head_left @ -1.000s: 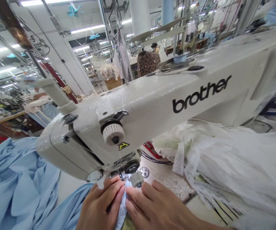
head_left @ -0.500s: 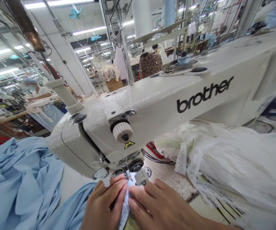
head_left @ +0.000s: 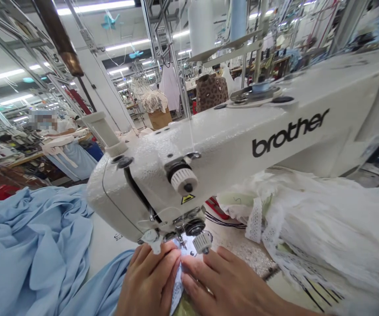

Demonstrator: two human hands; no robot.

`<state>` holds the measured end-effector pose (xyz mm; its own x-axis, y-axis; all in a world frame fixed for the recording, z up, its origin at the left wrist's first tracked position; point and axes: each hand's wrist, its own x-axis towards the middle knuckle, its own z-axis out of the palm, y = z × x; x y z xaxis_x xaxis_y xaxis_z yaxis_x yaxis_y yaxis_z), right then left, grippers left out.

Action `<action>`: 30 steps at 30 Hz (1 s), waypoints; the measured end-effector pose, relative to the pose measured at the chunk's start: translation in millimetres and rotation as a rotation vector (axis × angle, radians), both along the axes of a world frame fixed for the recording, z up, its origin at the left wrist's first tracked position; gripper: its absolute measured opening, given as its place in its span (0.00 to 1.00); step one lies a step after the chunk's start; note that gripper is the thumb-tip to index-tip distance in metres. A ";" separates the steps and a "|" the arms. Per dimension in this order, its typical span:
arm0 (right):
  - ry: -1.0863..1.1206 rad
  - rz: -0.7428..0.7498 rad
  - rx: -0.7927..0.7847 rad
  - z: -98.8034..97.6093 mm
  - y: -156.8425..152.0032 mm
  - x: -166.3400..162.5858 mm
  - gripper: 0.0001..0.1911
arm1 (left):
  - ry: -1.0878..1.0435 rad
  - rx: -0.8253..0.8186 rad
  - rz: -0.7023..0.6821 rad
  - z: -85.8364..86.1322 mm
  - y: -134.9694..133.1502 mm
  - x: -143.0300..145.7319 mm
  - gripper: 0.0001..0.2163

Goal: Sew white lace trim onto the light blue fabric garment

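My left hand (head_left: 151, 281) is closed on light blue fabric just in front of the sewing machine's (head_left: 222, 140) needle area. My right hand (head_left: 225, 281) lies opposite, its fingers bent and pressed on the same piece. Between the hands runs a narrow strip of pale lace (head_left: 176, 289) along the fabric, leading up to the lit presser foot (head_left: 183, 241). The fingertips of both hands are close to the foot, and the fabric beneath them is mostly hidden. Olive-coloured material (head_left: 185, 306) shows below the lace.
A heap of light blue cloth (head_left: 38, 237) covers the table's left side. White lace-trimmed fabric (head_left: 321, 210) is piled under the machine arm at right, beside black cords (head_left: 225, 220). Behind the machine, a co-worker (head_left: 51, 125) sits at left among other workstations.
The camera view has shifted, so the machine and hands appear a little farther right. My hands keep nearly the same grip near the presser foot.
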<state>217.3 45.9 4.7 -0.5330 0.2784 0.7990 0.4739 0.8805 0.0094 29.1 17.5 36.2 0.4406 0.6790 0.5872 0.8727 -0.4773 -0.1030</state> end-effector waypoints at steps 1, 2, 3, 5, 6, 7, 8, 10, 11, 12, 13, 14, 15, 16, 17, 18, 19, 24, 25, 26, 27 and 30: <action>-0.004 -0.004 0.004 -0.2 -0.2 0.1 0.14 | -0.011 0.014 -0.003 1.3 0.6 1.9 0.12; -0.007 -0.003 0.008 -0.6 -0.2 0.1 0.13 | -0.024 0.028 -0.006 2.3 1.1 3.6 0.12; -0.007 0.000 0.015 -1.0 -0.1 0.2 0.12 | -0.032 0.040 -0.012 3.1 1.4 5.0 0.12; -0.014 0.005 0.019 -1.7 0.7 0.3 0.11 | -0.039 0.055 -0.021 3.9 1.7 7.1 0.13; -0.012 0.007 0.021 -1.9 1.3 0.3 0.11 | -0.037 0.061 -0.023 4.1 1.8 7.7 0.13; -0.011 0.009 0.022 -2.1 1.9 0.3 0.11 | -0.035 0.067 -0.023 4.0 2.0 8.0 0.13; -0.008 0.011 0.021 -2.1 2.5 0.1 0.12 | -0.029 0.071 -0.025 3.9 2.2 8.0 0.13; -0.001 0.018 0.018 -2.0 3.6 -0.3 0.14 | -0.017 0.081 -0.024 3.4 3.1 7.5 0.13; -0.001 0.024 0.016 -1.9 4.0 -0.5 0.15 | -0.011 0.083 -0.023 3.1 3.6 7.2 0.14; -0.004 0.028 0.012 -1.8 4.2 -0.8 0.16 | -0.008 0.084 -0.021 2.9 4.0 6.8 0.13; -0.009 0.031 0.007 -1.7 4.2 -0.9 0.16 | -0.007 0.084 -0.019 2.5 4.2 6.4 0.13; -0.014 0.033 0.000 -1.6 4.2 -1.0 0.17 | -0.008 0.083 -0.017 2.2 4.1 6.0 0.13; -0.020 0.035 -0.006 -1.4 4.1 -0.9 0.17 | -0.011 0.080 -0.016 1.6 3.8 5.6 0.12; -0.021 0.036 -0.012 -1.2 4.0 -0.8 0.17 | -0.014 0.074 -0.016 0.8 3.2 5.0 0.12; -0.022 0.038 -0.013 -1.0 3.9 -0.4 0.16 | -0.020 0.067 -0.015 -0.3 2.3 4.3 0.11; -0.022 0.039 -0.011 -0.7 3.7 0.0 0.16 | -0.028 0.058 -0.014 -1.7 1.3 3.4 0.11; -0.027 0.039 -0.013 -0.3 3.5 0.6 0.14 | -0.038 0.047 -0.010 -3.4 0.3 2.3 0.10; -0.134 0.052 -0.103 -0.4 3.0 2.6 0.06 | -0.107 -0.040 -0.030 -13.1 -0.5 -2.5 0.08; -0.146 0.052 -0.118 -0.9 3.4 2.1 0.05 | -0.135 -0.049 -0.036 -14.6 0.3 -2.3 0.08; -0.145 0.054 -0.123 -1.5 3.8 1.3 0.04 | -0.167 -0.054 -0.038 -15.8 1.1 -1.6 0.09; -0.132 0.061 -0.122 -2.0 4.1 0.3 0.04 | -0.199 -0.054 -0.038 -16.7 1.7 -0.2 0.09; -0.012 0.100 -0.073 -3.1 3.5 -2.3 0.12 | -0.263 -0.037 -0.039 -18.2 1.4 6.8 0.10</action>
<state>215.0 49.5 1.7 -0.5705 0.2808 0.7718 0.3840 0.9219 -0.0516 35.9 18.9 17.9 0.3023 0.6879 0.6599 0.8481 -0.5101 0.1433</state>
